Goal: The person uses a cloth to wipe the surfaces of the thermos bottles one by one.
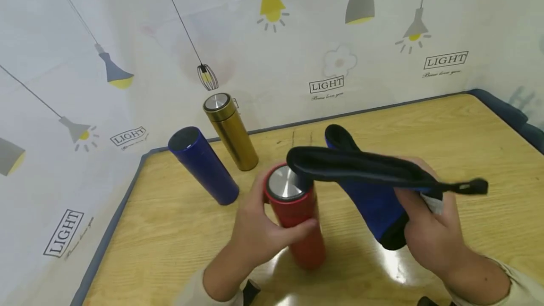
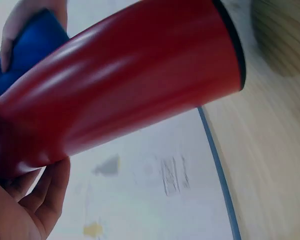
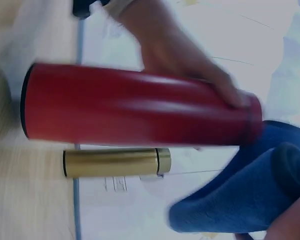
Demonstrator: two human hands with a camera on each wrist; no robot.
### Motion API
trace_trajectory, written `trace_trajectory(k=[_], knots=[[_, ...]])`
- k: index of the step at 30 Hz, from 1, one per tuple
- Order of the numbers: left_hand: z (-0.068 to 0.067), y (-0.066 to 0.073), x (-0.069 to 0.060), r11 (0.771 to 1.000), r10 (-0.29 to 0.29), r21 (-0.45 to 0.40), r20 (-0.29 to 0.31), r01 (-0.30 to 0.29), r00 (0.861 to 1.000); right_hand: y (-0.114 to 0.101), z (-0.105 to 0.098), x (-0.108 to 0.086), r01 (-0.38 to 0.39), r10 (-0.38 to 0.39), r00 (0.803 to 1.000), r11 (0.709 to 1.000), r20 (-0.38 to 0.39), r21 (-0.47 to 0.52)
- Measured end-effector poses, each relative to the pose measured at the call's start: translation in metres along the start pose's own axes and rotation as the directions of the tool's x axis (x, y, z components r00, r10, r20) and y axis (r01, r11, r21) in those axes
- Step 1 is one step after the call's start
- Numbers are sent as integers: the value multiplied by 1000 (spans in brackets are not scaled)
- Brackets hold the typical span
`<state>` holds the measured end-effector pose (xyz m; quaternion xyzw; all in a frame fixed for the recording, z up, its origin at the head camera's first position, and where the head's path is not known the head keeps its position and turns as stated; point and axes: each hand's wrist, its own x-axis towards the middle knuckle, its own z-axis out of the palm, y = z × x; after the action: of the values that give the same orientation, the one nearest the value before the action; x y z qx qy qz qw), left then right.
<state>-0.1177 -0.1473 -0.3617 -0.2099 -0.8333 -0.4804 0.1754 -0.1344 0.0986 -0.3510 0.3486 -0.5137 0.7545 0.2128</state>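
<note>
Nearest lens, right of ctr in head view: soft blue-&-black pouch [image 1: 369, 207], gripped by right hand [image 1: 433, 230], fingers & thumb clamped on it. Spread from ctr to right of frame, w/ long black band [image 1: 361, 166] across top & small tab at band's right end. One pc or two, can't tell. Dark hollow end [image 3: 290, 172] visible at far right of R-wrist view; inside too shadowed to read.

Just left, near ctr: red bottle [image 1: 306, 244], upper right of lid overlapped by black band; touching or apart there, can't tell. Clamped in left hand [image 1: 263, 233], thumb & fingers curled round upper part. Silver-topped lid [image 1: 284, 184] on, contents hidden. Base near table, contact can't tell.

Farther out, left of ctr: blue bottle [image 1: 206, 166], dark-topped, closed. Beside it, a bit higher in frame: gold bottle [image 1: 233, 138], silver-topped, also closed. Both upright on wood-grain table [image 1: 161, 249], contents hidden.

Behind, across upper frame: white cloth [image 1: 382, 70] printed w/ gray & yellow lamps, plus boxed "LIGHT" lettering.
</note>
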Motion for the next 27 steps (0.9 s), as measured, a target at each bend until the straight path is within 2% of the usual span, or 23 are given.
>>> trace_trajectory(k=[2, 4, 7, 9, 12, 16, 19, 23, 27], knots=[[-12, -7, -7, 1000, -3, 19, -49, 4, 999, 0, -8, -5, -179, 178, 983, 984, -30, -24], [-24, -15, -14, 1000, -3, 31, -99, 6, 995, 0, -12, -8, -305, 303, 951, 951, -62, -38], [-41, -27, -26, 998, -15, 61, -182, 27, 983, 2, -12, -9, -395, 388, 917, 916, -91, -71], [-52, -34, -32, 996, -29, 77, -243, 49, 970, 2, -12, -8, -425, 417, 904, 900, -100, -97], [-70, -43, -38, 988, -35, 134, -313, 81, 949, 3, -11, -8, -432, 422, 901, 894, -102, -116], [-89, -54, -41, 964, -70, 216, -366, 158, 928, 5, -11, -7, -420, 413, 907, 900, -84, -114], [-101, -60, -41, 942, -116, 248, -395, 227, 912, 6, -11, -7, -429, 423, 903, 895, -72, -121], [-112, -67, -39, 914, -163, 276, -423, 299, 891, 8, -14, -8, -480, 476, 877, 867, -65, -131], [-117, -71, -35, 876, -244, 284, -440, 391, 864, 12, -18, -9, -525, 519, 851, 841, -74, -131]])
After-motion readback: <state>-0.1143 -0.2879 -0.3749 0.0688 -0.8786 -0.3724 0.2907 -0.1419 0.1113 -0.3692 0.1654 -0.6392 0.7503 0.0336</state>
